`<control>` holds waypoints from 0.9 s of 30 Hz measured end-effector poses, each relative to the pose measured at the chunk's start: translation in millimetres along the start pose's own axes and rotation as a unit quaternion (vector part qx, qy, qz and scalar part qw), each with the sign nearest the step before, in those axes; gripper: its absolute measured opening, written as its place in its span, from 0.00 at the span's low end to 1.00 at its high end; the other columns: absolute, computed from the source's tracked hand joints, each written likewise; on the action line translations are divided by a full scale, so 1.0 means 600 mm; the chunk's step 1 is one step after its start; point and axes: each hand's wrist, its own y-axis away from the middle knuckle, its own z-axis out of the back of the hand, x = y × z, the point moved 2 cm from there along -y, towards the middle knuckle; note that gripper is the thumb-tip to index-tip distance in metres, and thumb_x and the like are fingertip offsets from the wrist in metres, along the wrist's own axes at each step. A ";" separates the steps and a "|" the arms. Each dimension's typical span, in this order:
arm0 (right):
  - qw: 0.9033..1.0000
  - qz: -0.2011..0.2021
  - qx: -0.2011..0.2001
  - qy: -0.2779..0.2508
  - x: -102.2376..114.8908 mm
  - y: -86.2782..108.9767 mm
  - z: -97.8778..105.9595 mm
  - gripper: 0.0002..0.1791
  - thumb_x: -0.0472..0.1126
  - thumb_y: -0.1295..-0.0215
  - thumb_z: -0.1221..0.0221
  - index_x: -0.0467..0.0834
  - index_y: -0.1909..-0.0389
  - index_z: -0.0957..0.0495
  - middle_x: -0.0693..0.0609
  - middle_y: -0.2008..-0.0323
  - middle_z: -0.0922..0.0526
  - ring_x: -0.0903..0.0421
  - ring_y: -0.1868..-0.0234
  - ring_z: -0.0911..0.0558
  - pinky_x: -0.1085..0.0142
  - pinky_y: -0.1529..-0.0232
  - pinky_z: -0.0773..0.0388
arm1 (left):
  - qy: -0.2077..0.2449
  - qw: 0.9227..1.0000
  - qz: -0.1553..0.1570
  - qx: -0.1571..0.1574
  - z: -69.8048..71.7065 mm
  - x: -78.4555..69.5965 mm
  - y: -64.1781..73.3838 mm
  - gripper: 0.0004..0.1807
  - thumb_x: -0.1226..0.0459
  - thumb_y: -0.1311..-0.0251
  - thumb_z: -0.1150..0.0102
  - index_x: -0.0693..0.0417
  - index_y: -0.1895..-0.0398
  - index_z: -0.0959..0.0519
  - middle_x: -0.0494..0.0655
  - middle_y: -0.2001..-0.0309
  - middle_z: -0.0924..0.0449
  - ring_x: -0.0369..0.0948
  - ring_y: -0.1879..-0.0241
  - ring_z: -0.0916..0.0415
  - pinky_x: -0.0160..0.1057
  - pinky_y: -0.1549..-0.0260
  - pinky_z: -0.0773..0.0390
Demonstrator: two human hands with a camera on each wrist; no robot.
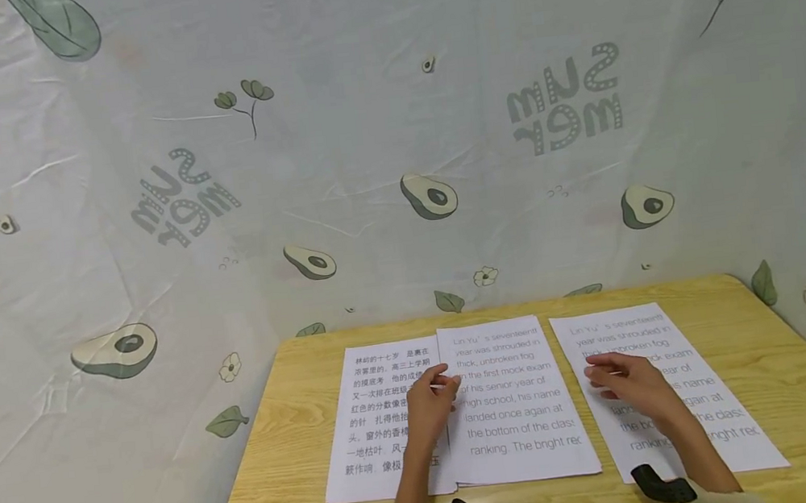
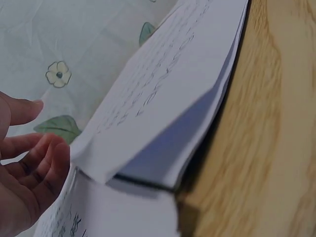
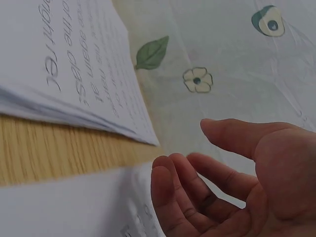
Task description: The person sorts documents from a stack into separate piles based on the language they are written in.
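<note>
My left hand point(image 1: 428, 403) hovers over the seam between a stack of sheets with Chinese print point(image 1: 367, 449) and a middle stack with English print point(image 1: 515, 402). In the left wrist view its fingers point(image 2: 54, 158) are loosely bent, thumb apart, with nothing between them. The near edge of the middle stack's top sheet point(image 2: 163, 113) bows up off the layers below. Over a right-hand sheet with the same English text point(image 1: 729, 430) is my right hand point(image 1: 635, 387), fingers point(image 3: 163, 185) relaxed and thumb spread, holding nothing.
The papers lie on a yellow wood-grain table point(image 1: 278, 466). Behind it hangs a pale cloth point(image 1: 363, 142) printed with avocados, leaves and lettering. A strip of bare wood point(image 3: 64, 153) separates the middle stack from the right-hand paper. Black straps point(image 1: 662, 486) sit at both wrists.
</note>
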 end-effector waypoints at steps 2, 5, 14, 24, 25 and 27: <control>1.000 -0.002 0.001 -0.007 0.006 -0.003 -0.012 0.31 0.47 0.20 0.39 0.29 0.28 0.28 0.35 0.44 0.14 0.52 0.50 0.11 0.68 0.56 0.12 | -0.013 1.000 0.002 0.000 0.010 0.004 -0.003 0.25 0.57 0.30 0.30 0.58 0.34 0.18 0.47 0.57 0.15 0.37 0.71 0.18 0.32 0.74 0.16; 1.000 -0.003 0.005 -0.017 0.016 -0.007 -0.028 0.32 0.45 0.21 0.39 0.28 0.27 0.30 0.36 0.45 0.16 0.53 0.52 0.12 0.68 0.57 0.13 | -0.034 0.999 0.004 -0.004 0.023 0.012 -0.007 0.25 0.56 0.30 0.30 0.57 0.35 0.17 0.47 0.56 0.14 0.36 0.71 0.19 0.32 0.74 0.18; 1.000 -0.010 -0.007 0.013 0.020 -0.005 -0.042 0.30 0.44 0.22 0.38 0.27 0.30 0.27 0.35 0.45 0.16 0.55 0.57 0.13 0.69 0.61 0.15 | -0.065 0.998 -0.009 -0.001 0.038 0.027 -0.012 0.23 0.58 0.30 0.31 0.60 0.37 0.16 0.46 0.58 0.14 0.34 0.74 0.21 0.31 0.76 0.20; 0.999 -0.005 -0.001 0.034 0.014 -0.007 -0.046 0.31 0.47 0.23 0.38 0.28 0.31 0.26 0.37 0.46 0.15 0.56 0.58 0.13 0.69 0.62 0.16 | -0.083 0.996 -0.016 -0.001 0.033 0.023 -0.007 0.22 0.59 0.30 0.31 0.60 0.38 0.16 0.45 0.59 0.14 0.34 0.71 0.21 0.30 0.76 0.20; 0.999 -0.004 -0.001 0.036 0.012 -0.007 -0.047 0.31 0.47 0.23 0.38 0.28 0.31 0.26 0.37 0.46 0.15 0.56 0.59 0.14 0.69 0.62 0.16 | -0.089 0.996 -0.017 -0.001 0.033 0.024 -0.006 0.22 0.59 0.30 0.31 0.60 0.38 0.15 0.45 0.59 0.14 0.33 0.70 0.21 0.30 0.74 0.20; 0.999 -0.003 0.001 0.040 0.009 -0.008 -0.049 0.31 0.47 0.23 0.37 0.28 0.31 0.26 0.38 0.47 0.15 0.57 0.60 0.14 0.69 0.63 0.16 | -0.103 0.994 -0.019 -0.001 0.031 0.026 -0.005 0.22 0.58 0.30 0.31 0.59 0.38 0.15 0.44 0.59 0.14 0.33 0.68 0.21 0.30 0.72 0.20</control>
